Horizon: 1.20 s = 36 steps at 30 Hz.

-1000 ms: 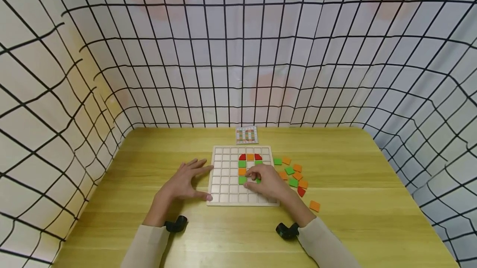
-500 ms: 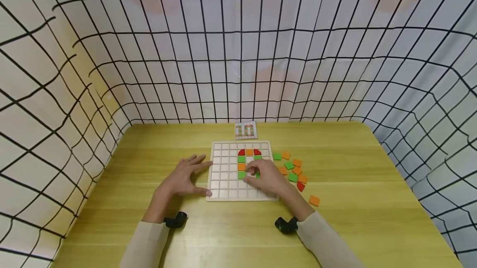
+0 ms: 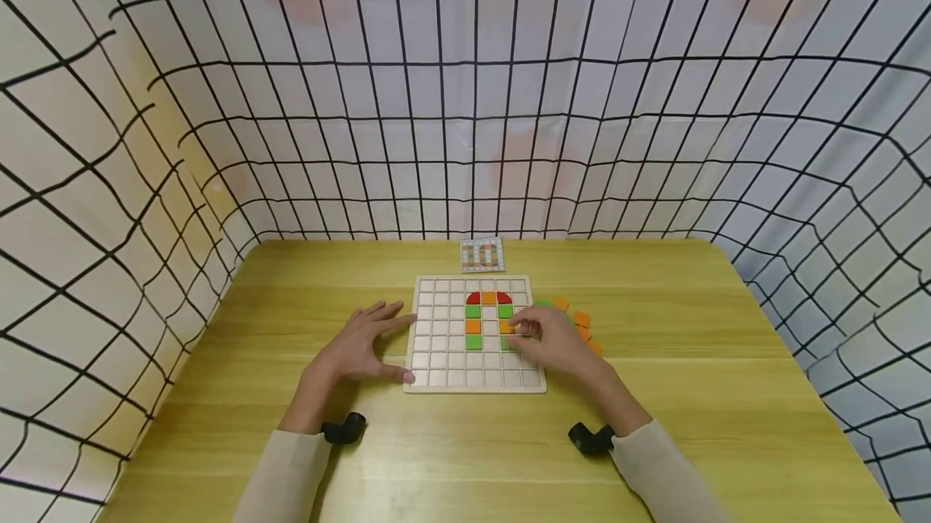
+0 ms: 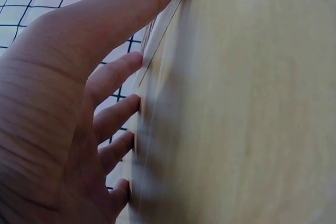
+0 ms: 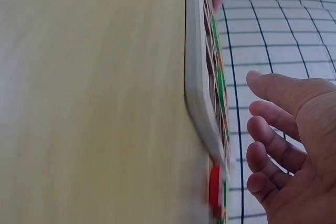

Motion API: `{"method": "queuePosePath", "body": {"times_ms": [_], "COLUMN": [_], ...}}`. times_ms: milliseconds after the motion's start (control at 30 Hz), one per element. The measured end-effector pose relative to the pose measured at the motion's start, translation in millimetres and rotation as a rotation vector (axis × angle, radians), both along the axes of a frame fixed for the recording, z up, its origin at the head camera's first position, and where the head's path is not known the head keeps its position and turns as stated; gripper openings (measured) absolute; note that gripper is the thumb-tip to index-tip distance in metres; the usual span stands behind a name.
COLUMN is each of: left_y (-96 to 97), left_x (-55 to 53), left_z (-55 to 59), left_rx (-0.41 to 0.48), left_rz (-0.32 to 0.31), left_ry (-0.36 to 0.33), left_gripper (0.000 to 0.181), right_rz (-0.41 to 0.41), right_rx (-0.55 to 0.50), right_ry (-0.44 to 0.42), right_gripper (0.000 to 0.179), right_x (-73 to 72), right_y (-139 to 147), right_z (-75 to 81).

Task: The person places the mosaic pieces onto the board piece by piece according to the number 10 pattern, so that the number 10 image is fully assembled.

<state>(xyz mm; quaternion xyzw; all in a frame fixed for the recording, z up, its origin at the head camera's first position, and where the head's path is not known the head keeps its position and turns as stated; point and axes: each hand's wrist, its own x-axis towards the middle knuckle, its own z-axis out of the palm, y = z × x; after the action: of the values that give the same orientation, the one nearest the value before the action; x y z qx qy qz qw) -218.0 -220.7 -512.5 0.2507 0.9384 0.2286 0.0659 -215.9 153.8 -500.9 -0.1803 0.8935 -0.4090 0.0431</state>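
Observation:
A pale square grid board (image 3: 436, 361) lies on the table. An arch of tiles fills some of its cells: red quarter-rounds (image 3: 473, 298) at the top corners with an orange tile (image 3: 489, 297) between, then green and orange squares down both sides. My left hand (image 3: 360, 345) is spread at the board's left side, thumb at the lower left corner and index fingertip at the edge. My right hand (image 3: 556, 337) hovers over the board's right edge, fingertips overlapping the right column of tiles. In the right wrist view its thumb and loosely bent fingers stand apart with nothing between.
Loose orange tiles (image 3: 581, 319) and a green tile (image 3: 541, 304) lie right of the board, partly covered by my right hand. A small pattern card (image 3: 482, 255) lies behind the board. Black-gridded white sheeting (image 3: 465, 103) rises beyond the table's back edge.
My right hand has moved right, off the middle of the board, uncovering an orange tile in the right column and hiding more loose tiles. My left hand stays in place.

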Motion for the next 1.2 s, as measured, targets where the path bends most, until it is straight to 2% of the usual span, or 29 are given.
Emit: {"method": "queuePosePath", "body": {"times_ms": [233, 600, 733, 1000, 1200], "left_y": [-0.1, 0.7, 1.1, 1.4, 0.7], "left_x": [0.7, 3.2, 3.1, 4.0, 2.8], "left_z": [0.4, 0.4, 1.3, 0.8, 0.7], "left_rx": [0.0, 0.011, 0.015, 0.008, 0.007], "left_rz": [0.001, -0.001, 0.002, -0.008, -0.008], "left_ry": [0.004, 0.003, 0.005, 0.013, 0.018], "left_gripper": [0.101, 0.1, 0.1, 0.101, 0.101], "right_rz": [-0.079, -0.106, -0.119, -0.163, -0.162], "right_rx": [0.084, 0.086, 0.108, 0.131, 0.158], "right_ry": [0.02, 0.057, 0.058, 0.0, -0.012], "right_gripper": [0.028, 0.032, 0.03, 0.034, 0.031], "right_x": [7.9, 19.6, 23.6, 36.7, 41.0], "right_y": [32.1, 78.5, 88.6, 101.9, 109.3], "right_z": [0.3, -6.1, -8.2, -5.5, -6.3]}}
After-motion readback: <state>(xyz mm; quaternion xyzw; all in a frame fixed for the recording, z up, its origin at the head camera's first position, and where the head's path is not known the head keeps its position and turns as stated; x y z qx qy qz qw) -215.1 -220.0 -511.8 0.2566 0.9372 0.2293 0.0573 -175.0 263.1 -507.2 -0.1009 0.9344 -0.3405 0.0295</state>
